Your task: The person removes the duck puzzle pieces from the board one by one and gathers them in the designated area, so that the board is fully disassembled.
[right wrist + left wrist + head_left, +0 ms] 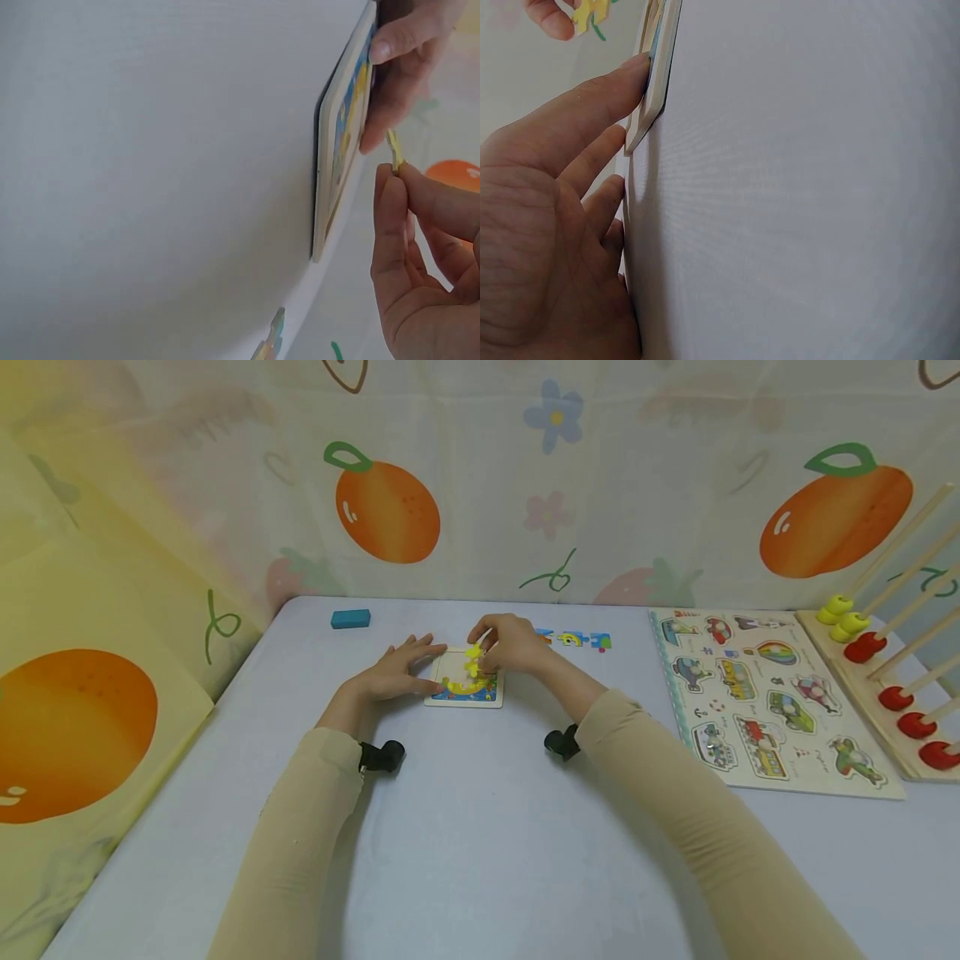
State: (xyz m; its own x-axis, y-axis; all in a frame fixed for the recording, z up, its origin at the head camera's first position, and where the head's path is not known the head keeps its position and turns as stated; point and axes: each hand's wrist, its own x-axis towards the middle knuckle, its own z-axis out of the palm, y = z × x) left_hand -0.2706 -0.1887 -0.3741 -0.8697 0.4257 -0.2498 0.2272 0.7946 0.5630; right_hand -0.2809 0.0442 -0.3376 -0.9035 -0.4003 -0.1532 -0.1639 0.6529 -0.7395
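Between the thumb and fingertips of my right hand (513,643) is a small yellow puzzle piece (472,660). It is held above a small square jigsaw board (465,704) with a pale wooden rim. Blue and yellow pieces (468,691) fill the near part of that board, while its far part shows bare wood. My left hand (397,670) lies at the board's left side, its thumb on the near left corner and its fingers stretched out. In the right wrist view the yellow piece (394,150) appears edge-on, apart from the board (326,180).
Several loose jigsaw pieces (572,638) lie behind my right hand. A blue block (350,619) sits at the back left. On the right are a large vehicle picture board (810,760) and a wooden bead rack (862,697) with upright rods.
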